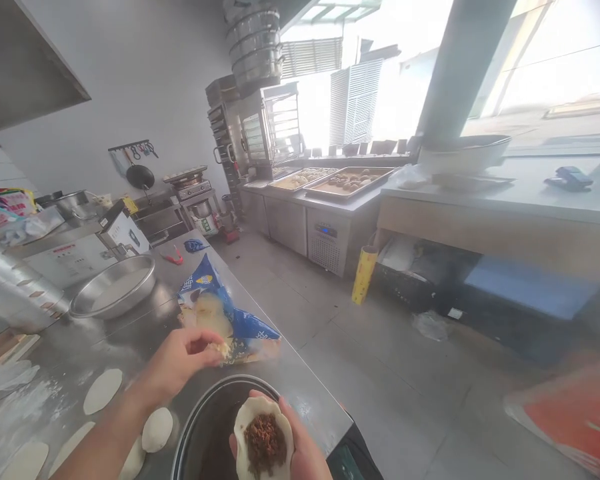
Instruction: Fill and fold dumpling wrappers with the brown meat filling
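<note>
On the steel counter [75, 360], flat dough rounds [103, 391] lay toward its near left edge, with a wide metal pan [114, 287] farther back. Our left hand [183, 360] reached toward the blue bag [230, 317] near the counter's right edge, fingertips pressed together in a pinch on something pale at the bag's mouth. Our right hand [300, 447] cupped a dough wrapper [263, 437] holding dark filling [265, 442], fingers curled beneath it, over the dark bowl [210, 427] at the counter's near right corner.
</note>
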`<state>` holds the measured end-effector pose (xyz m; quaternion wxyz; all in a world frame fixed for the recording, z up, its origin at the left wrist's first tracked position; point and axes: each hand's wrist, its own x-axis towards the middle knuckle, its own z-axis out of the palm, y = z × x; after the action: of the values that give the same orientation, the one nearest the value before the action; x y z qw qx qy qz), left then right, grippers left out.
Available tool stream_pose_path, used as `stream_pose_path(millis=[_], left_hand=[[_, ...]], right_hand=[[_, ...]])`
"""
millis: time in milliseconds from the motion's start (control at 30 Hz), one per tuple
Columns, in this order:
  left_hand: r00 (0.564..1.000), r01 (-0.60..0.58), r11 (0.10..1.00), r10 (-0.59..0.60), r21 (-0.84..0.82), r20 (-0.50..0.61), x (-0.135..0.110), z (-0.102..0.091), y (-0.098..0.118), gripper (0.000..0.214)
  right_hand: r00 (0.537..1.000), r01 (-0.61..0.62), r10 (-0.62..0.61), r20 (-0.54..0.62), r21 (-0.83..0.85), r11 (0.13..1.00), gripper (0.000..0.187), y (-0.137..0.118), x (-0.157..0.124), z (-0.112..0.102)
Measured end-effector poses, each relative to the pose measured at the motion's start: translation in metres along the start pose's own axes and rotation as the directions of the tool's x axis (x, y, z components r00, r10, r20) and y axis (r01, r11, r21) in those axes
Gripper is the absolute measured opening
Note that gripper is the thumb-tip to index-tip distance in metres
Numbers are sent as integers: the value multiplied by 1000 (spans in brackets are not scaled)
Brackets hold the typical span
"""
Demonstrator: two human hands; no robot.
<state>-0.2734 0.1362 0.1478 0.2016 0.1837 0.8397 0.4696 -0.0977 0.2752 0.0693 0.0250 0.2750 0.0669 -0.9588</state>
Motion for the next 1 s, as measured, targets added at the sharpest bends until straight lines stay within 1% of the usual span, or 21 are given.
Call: stream_pose_path(millis=[33, 67, 133, 167, 233, 267, 333, 400, 433, 500, 533, 600, 667, 700, 767, 800, 833, 900, 933, 1000], left_hand=[[999, -1, 999, -1, 35, 43, -19, 7, 7, 37], [995, -23, 992, 10, 126, 104, -37, 15, 14, 30], [973, -140, 967, 94, 214, 213, -67, 31, 25, 13], [953, -217, 947, 154, 238, 261, -78, 38, 27, 14], [908, -369, 890, 284, 267, 307, -92, 51, 26, 23], [889, -424, 859, 333, 289, 314, -96, 55, 23, 27], [859, -493, 807, 390, 325, 332, -101, 57, 15, 32], [839, -527, 778, 412, 341, 355, -105, 55, 7, 35], [825, -551, 758, 433, 349, 363, -107, 54, 4, 36], [783, -621, 683, 517, 385, 346, -114, 55, 0, 34], [758, -652, 638, 566, 410, 325, -117, 56, -2, 31], [701, -700, 551, 653, 455, 287, -122, 61, -5, 26], [669, -714, 507, 697, 483, 257, -127, 62, -6, 23], [656, -725, 492, 707, 483, 265, -129, 60, -6, 23], [647, -738, 486, 707, 468, 287, -135, 53, -5, 28], [652, -736, 495, 701, 462, 288, -138, 49, -5, 31], [663, -725, 509, 697, 464, 272, -141, 47, -5, 32], [679, -690, 525, 709, 498, 193, -149, 49, -5, 29], [670, -679, 515, 726, 524, 156, -153, 52, -6, 26], [630, -677, 457, 765, 577, 133, -161, 64, -7, 18]], right_hand=[[1000, 6, -6, 2, -2, 1000, 47, 4, 4, -2], [1000, 10, -10, 0, -3, 1000, 49, 9, 8, -5], [1000, 12, -12, -3, 4, 1000, 53, 19, 16, -9], [1000, 12, -12, 4, 15, 1000, 54, 23, 18, -11], [999, 0, -2, 40, 60, 998, 53, 30, 21, -15], [998, -19, 13, 68, 87, 996, 50, 33, 21, -16], [993, -53, 39, 112, 124, 991, 44, 37, 19, -18], [995, -46, 36, 98, 103, 994, 44, 40, 16, -20], [997, -27, 22, 74, 71, 997, 48, 41, 14, -20], [999, 17, -17, 45, 4, 1000, 55, 44, 11, -21], [998, 35, -33, 51, -21, 999, 56, 45, 9, -21], [994, 66, -61, 86, -48, 997, 52, 48, 7, -21], [991, 77, -70, 112, -63, 995, 49, 49, 5, -21], [991, 72, -63, 115, -70, 995, 49, 50, 3, -21], [993, 45, -34, 115, -86, 995, 53, 50, -1, -20], [993, 29, -18, 115, -94, 995, 55, 50, -4, -19], [993, 16, -4, 115, -100, 995, 57, 50, -8, -18], [993, 2, 11, 117, -110, 994, 56, 50, -19, -16], [993, -2, 16, 118, -115, 993, 53, 50, -24, -15], [993, -4, 20, 119, -128, 992, 42, 51, -37, -13]])
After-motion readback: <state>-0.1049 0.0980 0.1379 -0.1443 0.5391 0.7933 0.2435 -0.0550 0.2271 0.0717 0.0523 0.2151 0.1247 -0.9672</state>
